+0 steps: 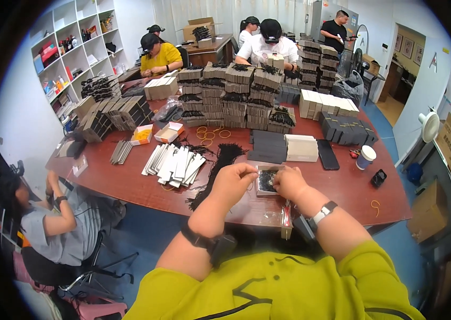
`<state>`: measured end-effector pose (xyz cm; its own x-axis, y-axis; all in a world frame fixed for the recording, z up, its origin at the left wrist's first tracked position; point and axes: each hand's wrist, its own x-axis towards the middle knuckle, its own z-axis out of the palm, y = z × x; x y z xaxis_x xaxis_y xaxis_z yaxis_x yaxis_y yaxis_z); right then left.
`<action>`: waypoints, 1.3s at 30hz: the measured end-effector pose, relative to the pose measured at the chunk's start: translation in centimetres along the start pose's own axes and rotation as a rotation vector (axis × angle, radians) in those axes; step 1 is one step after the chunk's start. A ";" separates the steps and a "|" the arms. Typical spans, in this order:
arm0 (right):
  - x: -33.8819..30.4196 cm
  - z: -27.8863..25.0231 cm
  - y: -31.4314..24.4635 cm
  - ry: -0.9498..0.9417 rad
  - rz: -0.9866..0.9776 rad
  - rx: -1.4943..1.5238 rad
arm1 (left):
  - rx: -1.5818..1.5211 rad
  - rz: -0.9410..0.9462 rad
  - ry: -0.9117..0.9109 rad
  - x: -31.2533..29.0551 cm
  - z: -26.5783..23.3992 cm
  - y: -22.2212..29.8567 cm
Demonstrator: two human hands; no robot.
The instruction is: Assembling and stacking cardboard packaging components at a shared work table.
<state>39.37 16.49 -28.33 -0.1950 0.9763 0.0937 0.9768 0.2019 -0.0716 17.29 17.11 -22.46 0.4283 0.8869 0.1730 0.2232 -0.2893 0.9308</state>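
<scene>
Near the table's front edge lies a small shallow white box (262,188) with small dark pieces (268,180) inside. My left hand (234,183) is at its left side, thumb and fingertips pinched together; anything between them is too small to make out. Over the box's right side my right hand (291,184) is closed, its fingertips down at the dark pieces and partly hidden. A bundle of black cords (224,161) lies left of my left hand. Beside it is a loose pile of white strips (173,164). A clear plastic bag (271,217) lies at the table edge below the box.
Beyond my hands stand dark grey packs (267,145), a cream block (301,148) and a black phone (328,154). Tall stacks of grey cards (235,96) rise behind. A paper cup (365,157) is at right. Rubber bands (207,135) lie mid-table. Co-workers (71,213) sit around.
</scene>
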 end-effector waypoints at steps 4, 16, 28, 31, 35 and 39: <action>-1.1 0.1 -0.4 0.048 -0.103 0.093 | 0.223 0.360 0.162 0.1 1.0 -1.8; -1.3 0.8 -3.6 0.272 0.042 0.375 | 0.423 0.013 0.056 0.0 2.5 -7.0; -4.3 -1.8 -4.7 0.273 0.313 0.938 | 0.173 0.216 0.080 -1.2 3.3 -3.0; -5.2 -1.4 -4.5 0.252 0.341 1.322 | -0.027 -0.029 -0.076 -1.9 4.4 -1.3; -6.3 -2.4 -5.4 0.364 0.301 1.308 | -0.124 -0.050 -0.077 -1.9 4.8 -1.2; -6.9 -1.9 -5.4 0.493 0.198 1.156 | -0.162 -0.057 -0.089 -2.0 5.0 -0.7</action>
<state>35.62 8.57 -26.74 0.2410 0.9153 0.3227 0.2905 0.2493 -0.9238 20.68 13.71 -25.07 0.4963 0.8628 0.0959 0.1084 -0.1712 0.9792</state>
